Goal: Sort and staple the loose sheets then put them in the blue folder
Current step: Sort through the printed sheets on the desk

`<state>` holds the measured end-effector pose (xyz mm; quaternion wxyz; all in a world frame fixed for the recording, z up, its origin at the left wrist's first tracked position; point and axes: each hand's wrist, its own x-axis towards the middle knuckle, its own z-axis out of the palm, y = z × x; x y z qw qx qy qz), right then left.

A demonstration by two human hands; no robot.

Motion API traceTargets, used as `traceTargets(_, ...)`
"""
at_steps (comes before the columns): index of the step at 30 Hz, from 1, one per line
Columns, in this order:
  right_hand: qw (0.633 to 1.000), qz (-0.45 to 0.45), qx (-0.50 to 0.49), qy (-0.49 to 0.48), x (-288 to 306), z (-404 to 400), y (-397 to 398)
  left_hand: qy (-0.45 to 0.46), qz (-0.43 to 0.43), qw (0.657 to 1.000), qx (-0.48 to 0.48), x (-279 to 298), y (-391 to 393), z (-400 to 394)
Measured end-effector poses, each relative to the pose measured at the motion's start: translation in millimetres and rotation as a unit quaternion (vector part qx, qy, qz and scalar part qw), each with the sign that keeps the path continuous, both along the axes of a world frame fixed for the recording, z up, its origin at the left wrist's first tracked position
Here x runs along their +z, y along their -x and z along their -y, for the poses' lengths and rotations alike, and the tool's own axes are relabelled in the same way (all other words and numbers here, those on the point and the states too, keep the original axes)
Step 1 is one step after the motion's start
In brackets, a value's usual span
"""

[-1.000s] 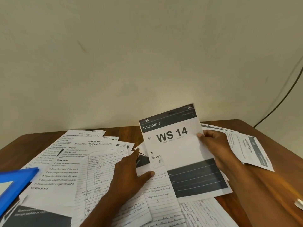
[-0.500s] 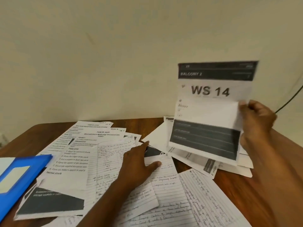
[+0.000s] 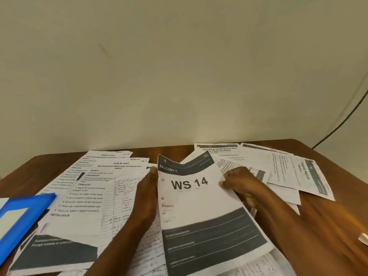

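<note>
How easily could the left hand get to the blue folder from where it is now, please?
Probably easily. The blue folder lies uncovered at the table's left edge, with only flat loose sheets between. But the left hand now grips the WS 14 sheet and must release it first.

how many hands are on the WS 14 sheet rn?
2. Left hand holds the left edge of the WS 14 sheet; right hand grips its right edge near the top.

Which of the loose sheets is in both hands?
The "WS 14" sheet, gripped at its left and right edges; the others lie flat on the table.
</note>
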<state>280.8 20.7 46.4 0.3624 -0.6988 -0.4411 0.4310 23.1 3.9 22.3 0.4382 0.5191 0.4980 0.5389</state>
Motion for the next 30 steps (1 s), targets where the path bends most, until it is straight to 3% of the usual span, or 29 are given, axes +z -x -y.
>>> traceTargets(7, 0.996, 0.069, 0.04, -0.037, 4, 8, 4, 0.008, -0.06, 0.998, 0.018, -14, 7, -6)
traceTargets(9, 0.981, 0.169, 0.01, -0.094, 3, 5, -7, 0.011, -0.074, 0.996, 0.039, -18, 8, -10)
traceTargets(12, 0.913, 0.394, 0.027, -0.096, -3, 6, -20, 0.01, -0.092, 0.995, 0.048, -21, 6, -13)
traceTargets(15, 0.882, 0.455, 0.124, -0.016, -21, 4, -19, 0.006, -0.095, 0.994, 0.054, -22, 5, -13)
traceTargets(17, 0.871, 0.456, 0.184, -0.022, -28, 0, -16, 0.008, -0.084, 0.995, 0.052, -21, 5, -13)
traceTargets(20, 0.885, 0.399, 0.238, -0.036, -14, 2, -22, 0.01, -0.076, 0.996, 0.049, -21, 4, -12)
traceTargets(22, 0.913, 0.368, 0.172, -0.038, -5, 4, -34, 0.004, -0.077, 0.996, 0.049, -22, 4, -11)
traceTargets(25, 0.891, 0.453, 0.034, 0.016, 0, 8, -52, -0.001, -0.079, 0.996, 0.049, -22, 3, -12)
traceTargets(30, 0.922, 0.381, 0.017, 0.063, 6, 11, -58, -0.007, -0.078, 0.996, 0.048, -26, 3, -14)
